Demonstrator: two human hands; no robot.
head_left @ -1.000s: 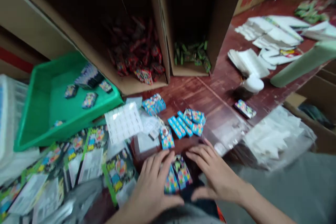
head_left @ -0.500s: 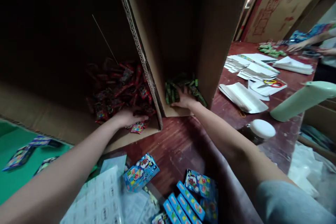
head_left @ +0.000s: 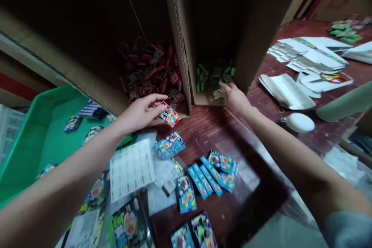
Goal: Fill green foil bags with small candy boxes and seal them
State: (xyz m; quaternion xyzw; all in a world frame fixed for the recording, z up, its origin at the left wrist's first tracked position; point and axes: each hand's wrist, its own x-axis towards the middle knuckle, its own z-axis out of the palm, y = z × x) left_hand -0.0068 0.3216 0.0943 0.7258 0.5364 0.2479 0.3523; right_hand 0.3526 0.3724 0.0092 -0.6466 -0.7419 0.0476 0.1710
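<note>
My left hand (head_left: 141, 111) reaches to the mouth of the left cardboard box (head_left: 87, 81) and pinches a red packet (head_left: 169, 116) between thumb and fingers. A heap of red packets (head_left: 151, 71) lies deeper inside that box. My right hand (head_left: 235, 96) reaches into the right cardboard box (head_left: 203, 99) and closes on a green packet (head_left: 217, 93). More green packets (head_left: 213, 73) lie behind it. Several small blue boxes (head_left: 210, 172) lie on the red-brown table (head_left: 203, 131) between my arms.
A green tray (head_left: 35, 143) with a few small packs sits at left. A white label sheet (head_left: 130, 168) and printed cards lie near my left arm. Stacks of white paper (head_left: 305, 62), scissors (head_left: 331, 78) and a white lid (head_left: 299, 122) are at right.
Both hands went from the packs at the table's near edge into the two cardboard boxes. They now draw back to the box mouths, each with a packet.
</note>
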